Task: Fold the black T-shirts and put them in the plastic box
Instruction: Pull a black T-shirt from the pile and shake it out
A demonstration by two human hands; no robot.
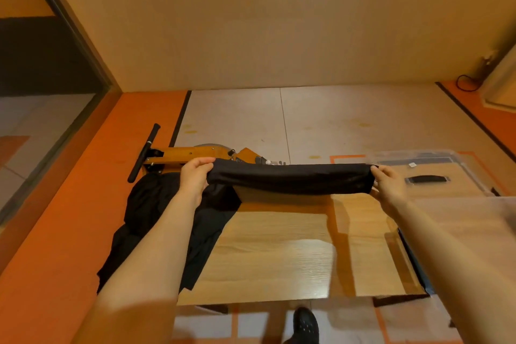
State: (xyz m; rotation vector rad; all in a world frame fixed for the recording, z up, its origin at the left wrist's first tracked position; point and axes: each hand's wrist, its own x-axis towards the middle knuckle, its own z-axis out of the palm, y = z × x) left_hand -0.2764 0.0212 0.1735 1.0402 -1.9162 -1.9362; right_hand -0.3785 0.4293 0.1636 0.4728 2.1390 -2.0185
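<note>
A folded black T-shirt (290,178) is stretched level in the air above the far part of the wooden table (268,254). My left hand (195,176) grips its left end and my right hand (389,183) pinches its right end. A heap of more black T-shirts (156,220) lies on the table's left side, partly under my left forearm. The clear plastic box (469,220) stands at the right by my right forearm. Its clear lid (430,173), with a black handle, lies beyond it.
An orange wooden frame with a black handle bar (143,153) stands behind the table on the left. The floor is orange and pale tile with black lines. A black shoe (305,324) shows below the table's near edge. A wall runs behind.
</note>
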